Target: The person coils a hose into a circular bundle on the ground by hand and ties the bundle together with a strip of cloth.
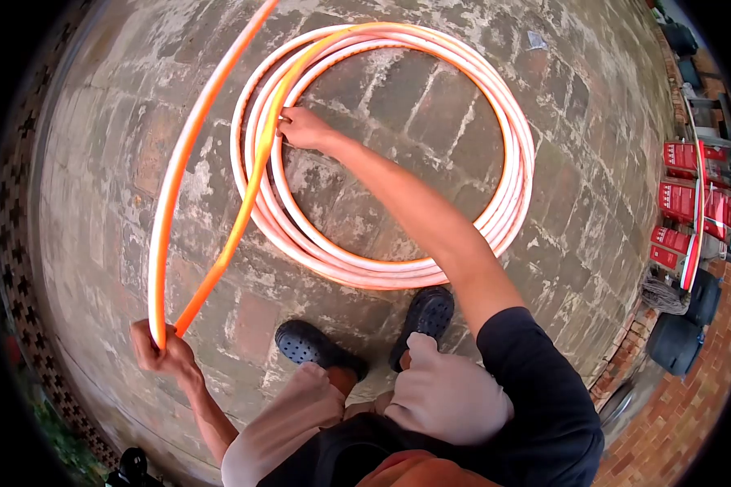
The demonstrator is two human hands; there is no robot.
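A long orange hose [518, 162], pale where light falls on it, lies coiled in several stacked loops on the paved floor. At lower left, my left hand [161, 351] is closed around a raised bend of the hose, off to the left of the coil. From that bend, one length runs up past the top edge of view and another curves back onto the coil. My right hand [304, 128] reaches across the ring to its inner left side. Its fingers are curled on the hose there, with the fingertips partly hidden behind it.
Dark clogs [321, 347] on my feet stand just below the coil. Red boxes [678, 199] are stacked along the right side, near dark containers [676, 342] and a brick edge. A small scrap [536, 40] lies on the floor at upper right.
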